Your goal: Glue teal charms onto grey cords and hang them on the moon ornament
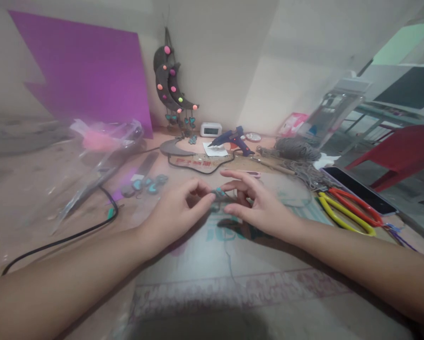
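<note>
My left hand pinches a small grey and turquoise piece between thumb and forefinger above the middle of the work surface. Just to its right, my right hand has its thumb and fingers apart, the fingertips close to the same piece; whether they touch it is too blurred to tell. A thin thread hangs or lies below the hands. Left of my left hand lie several grey pieces with turquoise centres. A grey crescent rests behind the hands.
A blue glue gun with a black cable sits behind on white paper. At right are grey yarn, a phone and scissors with red and yellow handles. Plastic bags lie left; a moon hanging is on the wall.
</note>
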Motion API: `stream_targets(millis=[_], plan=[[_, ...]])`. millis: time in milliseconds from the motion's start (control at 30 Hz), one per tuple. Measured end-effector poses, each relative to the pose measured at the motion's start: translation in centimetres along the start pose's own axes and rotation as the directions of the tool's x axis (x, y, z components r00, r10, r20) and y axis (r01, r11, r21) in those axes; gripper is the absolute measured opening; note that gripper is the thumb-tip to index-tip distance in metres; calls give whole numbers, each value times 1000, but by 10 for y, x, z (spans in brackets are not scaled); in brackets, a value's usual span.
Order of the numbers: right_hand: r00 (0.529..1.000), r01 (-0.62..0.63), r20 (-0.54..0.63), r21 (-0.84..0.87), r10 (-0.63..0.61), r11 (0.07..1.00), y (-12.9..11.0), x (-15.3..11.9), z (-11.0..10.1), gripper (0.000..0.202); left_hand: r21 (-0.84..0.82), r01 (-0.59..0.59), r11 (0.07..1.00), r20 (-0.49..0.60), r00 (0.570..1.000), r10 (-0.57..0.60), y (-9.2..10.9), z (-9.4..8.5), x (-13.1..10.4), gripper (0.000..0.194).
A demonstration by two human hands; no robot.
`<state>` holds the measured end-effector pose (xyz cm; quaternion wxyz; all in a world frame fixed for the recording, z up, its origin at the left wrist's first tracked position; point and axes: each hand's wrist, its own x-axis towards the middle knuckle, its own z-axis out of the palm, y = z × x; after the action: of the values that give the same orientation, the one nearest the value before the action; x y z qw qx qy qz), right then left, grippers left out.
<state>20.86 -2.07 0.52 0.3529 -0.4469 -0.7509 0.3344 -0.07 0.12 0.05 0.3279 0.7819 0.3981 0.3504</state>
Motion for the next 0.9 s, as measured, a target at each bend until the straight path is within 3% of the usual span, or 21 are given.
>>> stream_targets(millis=[200,333,467,567,767,900], plan=[[998,8,58,-76,-4,997,-2,-4,1,44,36,-9,999,-15,1000,10,-2,0,-1,15],[978,135,-133,-167,-158,977,-1,6,-18,32,45,23,999,9,1000,-23,1,0,-1,16],[944,45,-290,-362,-159,931,6,21,-41,18,55,44,998,8,999,-45,2,0,0,17],[960,20,-235,-477,-150,878,12,25,-45,9,54,45,997,-6,999,-45,3,0,0,17],[964,238,46,-583,-261,777,19,15,-29,23,20,46,999,-22,999,-46,0,0,0,16],[966,224,35,-598,-254,770,23,17,-32,29,10,52,999,-30,998,-51,-1,1,0,15]])
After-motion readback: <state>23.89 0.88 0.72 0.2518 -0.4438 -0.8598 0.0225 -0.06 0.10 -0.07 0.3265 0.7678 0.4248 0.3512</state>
